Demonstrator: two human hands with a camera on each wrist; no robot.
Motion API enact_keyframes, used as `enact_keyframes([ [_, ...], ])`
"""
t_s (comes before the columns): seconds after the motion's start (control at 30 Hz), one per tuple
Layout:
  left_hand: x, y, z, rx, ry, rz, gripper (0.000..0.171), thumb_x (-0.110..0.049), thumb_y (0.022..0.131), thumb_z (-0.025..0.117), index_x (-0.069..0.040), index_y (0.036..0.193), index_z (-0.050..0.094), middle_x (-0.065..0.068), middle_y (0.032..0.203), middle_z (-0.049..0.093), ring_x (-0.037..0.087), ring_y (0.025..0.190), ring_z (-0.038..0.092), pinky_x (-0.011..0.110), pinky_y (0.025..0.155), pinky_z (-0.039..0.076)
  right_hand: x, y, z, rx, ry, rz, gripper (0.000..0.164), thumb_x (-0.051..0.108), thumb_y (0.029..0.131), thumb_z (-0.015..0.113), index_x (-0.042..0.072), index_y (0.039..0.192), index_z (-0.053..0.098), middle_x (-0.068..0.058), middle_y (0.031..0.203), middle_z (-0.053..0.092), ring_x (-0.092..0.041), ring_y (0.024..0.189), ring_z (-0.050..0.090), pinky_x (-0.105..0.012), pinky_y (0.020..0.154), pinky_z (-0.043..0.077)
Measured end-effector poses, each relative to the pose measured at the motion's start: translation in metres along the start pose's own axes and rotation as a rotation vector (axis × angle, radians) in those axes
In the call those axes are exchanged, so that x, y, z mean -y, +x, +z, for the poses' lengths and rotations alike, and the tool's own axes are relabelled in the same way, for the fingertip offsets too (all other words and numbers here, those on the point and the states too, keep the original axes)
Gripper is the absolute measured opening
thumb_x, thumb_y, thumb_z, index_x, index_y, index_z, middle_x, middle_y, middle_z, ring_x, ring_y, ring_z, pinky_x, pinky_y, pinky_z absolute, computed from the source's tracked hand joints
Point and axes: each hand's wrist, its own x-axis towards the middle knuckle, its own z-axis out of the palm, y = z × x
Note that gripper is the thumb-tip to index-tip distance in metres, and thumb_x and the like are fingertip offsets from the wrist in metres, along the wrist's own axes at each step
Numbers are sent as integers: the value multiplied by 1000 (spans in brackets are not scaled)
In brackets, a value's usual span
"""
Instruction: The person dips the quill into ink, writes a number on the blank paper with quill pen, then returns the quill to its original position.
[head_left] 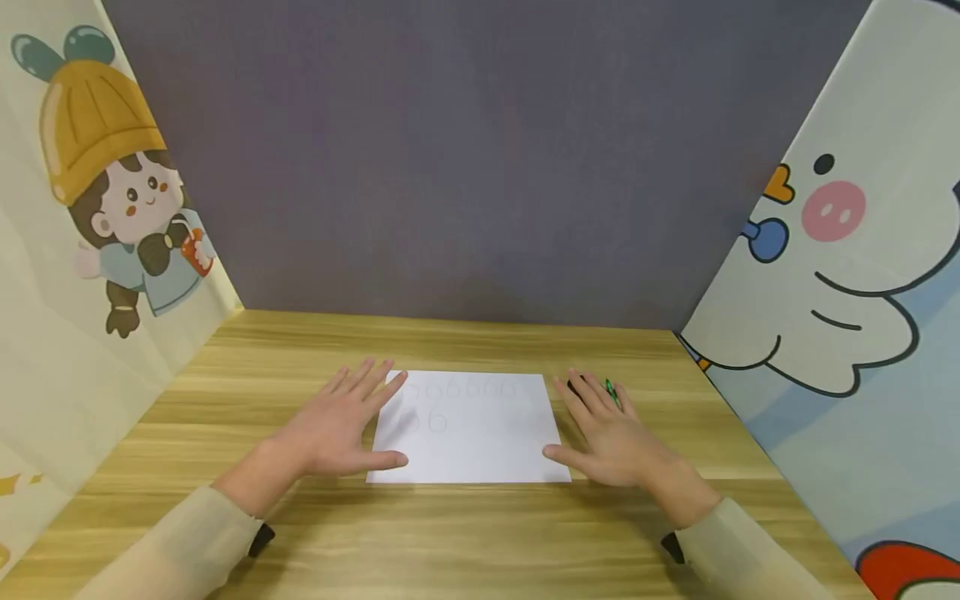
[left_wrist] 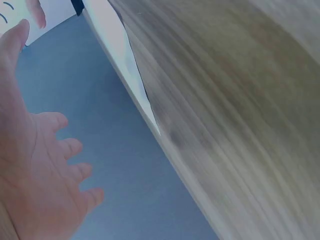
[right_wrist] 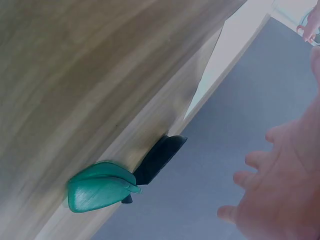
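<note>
A white sheet of paper [head_left: 480,442] lies on the wooden table, with faint 6-like figures written across its upper part. My left hand [head_left: 337,429] is spread over the paper's left edge, thumb and fingertips overlapping it in the head view. At the opposite side my right hand [head_left: 611,437] has its fingers straight and its thumb by the right edge. Neither palm holds anything, as the left wrist and right wrist views show. Beyond the right fingers lie a green rounded object [right_wrist: 100,187] and a black flat object [right_wrist: 160,157], partly hidden in the head view.
The wooden tabletop [head_left: 480,542] ends at a dark grey panel [head_left: 480,167] at the back. Side walls carry cartoon prints: a child in a yellow hat [head_left: 112,167] on the left and a white figure [head_left: 862,250] on the right.
</note>
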Motion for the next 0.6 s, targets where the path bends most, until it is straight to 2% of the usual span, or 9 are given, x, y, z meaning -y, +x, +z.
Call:
enact_keyframes([
  [0.17, 3, -2, -1, -13, 6, 10, 114, -89, 93, 56, -15, 176, 27, 15, 184, 19, 45, 169, 21, 68, 135, 24, 0, 1, -2, 11, -3, -3, 101, 74, 105, 52, 21, 179, 8, -14, 186, 7, -42, 172, 9, -78, 132, 3],
  [0.3, 7, -3, 0, 14, -48, 27, 105, -78, 99, 61, -13, 175, 29, 17, 183, 23, 48, 167, 26, 70, 133, 28, -2, 0, -3, -15, 9, -13, 99, 71, 106, 55, 18, 178, 14, -17, 185, 15, -43, 171, 15, -78, 132, 8],
  [0.47, 17, -7, 2, 122, -117, 72, 86, -58, 105, 67, -9, 170, 40, 23, 174, 41, 49, 159, 42, 70, 128, 37, -12, -3, -5, -73, 28, -24, 95, 64, 106, 60, 14, 177, 20, -18, 182, 23, -45, 167, 25, -79, 128, 16],
  [0.6, 26, -11, 5, 195, -129, 127, 75, -52, 106, 69, -5, 162, 53, 24, 167, 51, 49, 154, 49, 69, 125, 42, -27, -7, -5, -100, 48, -15, 95, 60, 107, 63, 12, 176, 20, -22, 181, 23, -49, 164, 31, -81, 125, 19],
])
